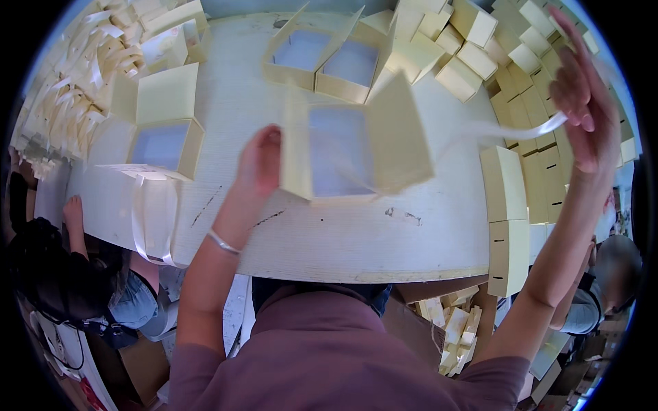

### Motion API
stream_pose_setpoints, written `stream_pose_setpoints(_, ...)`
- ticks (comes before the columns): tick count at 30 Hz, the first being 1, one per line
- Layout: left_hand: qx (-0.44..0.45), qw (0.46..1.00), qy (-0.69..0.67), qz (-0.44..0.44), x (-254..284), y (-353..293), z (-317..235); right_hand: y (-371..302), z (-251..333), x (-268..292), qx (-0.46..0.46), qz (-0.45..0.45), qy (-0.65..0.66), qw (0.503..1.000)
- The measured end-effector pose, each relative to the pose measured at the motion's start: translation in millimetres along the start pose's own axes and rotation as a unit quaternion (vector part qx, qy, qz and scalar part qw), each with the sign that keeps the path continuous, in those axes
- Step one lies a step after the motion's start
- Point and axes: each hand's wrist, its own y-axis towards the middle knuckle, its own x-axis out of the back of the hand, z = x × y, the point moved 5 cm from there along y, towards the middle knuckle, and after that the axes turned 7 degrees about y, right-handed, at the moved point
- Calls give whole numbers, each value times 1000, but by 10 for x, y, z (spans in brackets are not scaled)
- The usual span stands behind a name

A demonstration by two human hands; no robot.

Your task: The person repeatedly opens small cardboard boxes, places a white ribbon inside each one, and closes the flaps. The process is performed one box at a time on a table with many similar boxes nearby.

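Observation:
A cream cardboard box [296, 161] with a pale inside stands open near the middle of the table, its lid [401, 140] swung to the right and smeared by motion. My left hand [260, 163] is closed at the left wall of this box, fingers curled and partly hidden. Up at the far right, my right hand [581, 103] pinches the end of a white ribbon [524, 132], its index finger pointing up. From there the ribbon runs left, blurred, toward the box lid.
Another open box [192, 147] with ribbon hanging over the table edge stands at left. Two open boxes [299, 72] sit at the back. Closed boxes [538, 109] pile up on the right, beribboned pieces [75, 103] at far left. People are at both sides; a carton [488, 322] stands below.

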Motion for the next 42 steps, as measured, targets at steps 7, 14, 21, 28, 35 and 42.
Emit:
stream_pose_setpoints(7,-46,997,-11,-52,-419,-93,103,-16,-1067,-906,-285,181,-113,935)
stream_pose_setpoints(14,-92,939,329,28,-547,-558,15,-461,-1385,-200,-309,6,-47,950)
stream_pose_setpoints(21,-201,728,654,49,-1536,-736,164,68,30,366,-57,-55,-192,978)
stream_pose_setpoints(28,-168,834,518,90,-1349,-392,180,-351,530,993,-213,-71,-330,917)
stream_pose_setpoints(35,-149,840,513,92,-1344,-378,103,-396,-615,-169,-273,38,-83,958)
stream_pose_setpoints(42,-149,866,471,79,-1173,-377,58,-769,-1665,-312,-416,114,-191,882)
